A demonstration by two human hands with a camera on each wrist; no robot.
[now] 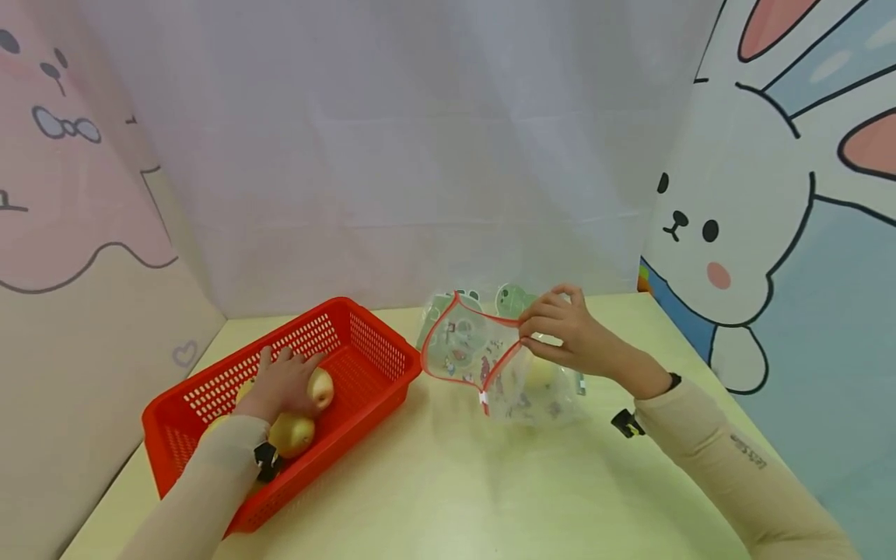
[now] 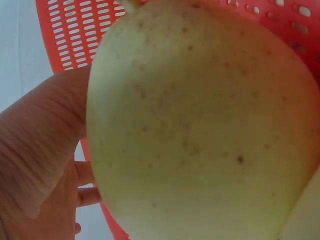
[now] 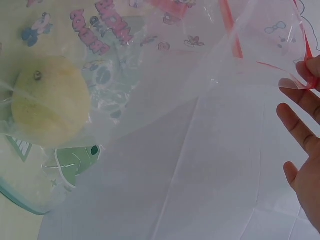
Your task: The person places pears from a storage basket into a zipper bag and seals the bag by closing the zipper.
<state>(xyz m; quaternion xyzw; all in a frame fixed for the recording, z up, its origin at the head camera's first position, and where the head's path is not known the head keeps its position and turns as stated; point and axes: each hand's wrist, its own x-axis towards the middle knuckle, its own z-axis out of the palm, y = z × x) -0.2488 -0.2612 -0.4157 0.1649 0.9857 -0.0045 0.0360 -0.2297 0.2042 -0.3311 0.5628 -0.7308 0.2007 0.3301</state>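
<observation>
One bag point(image 1: 458, 351): right of the basket point(image 1: 364, 424), mouth spread open toward it, one bagged pear point(image 3: 50, 102) inside.
Right hand point(image 1: 568, 333): right of the basket, thumb and fingertips pinching the bag's red edge point(image 1: 502, 364); probably stops the mouth collapsing.
Left hand point(image 1: 280, 385): inside the basket, over the pears point(image 1: 291, 435); hold unclear, fruit blocks the wrist view.
Pears: loose in the basket, walls presumably stop rolling.

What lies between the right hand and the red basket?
In the head view, the open, red-edged mouth of the clear bag lies between the right hand and the red basket.
</observation>
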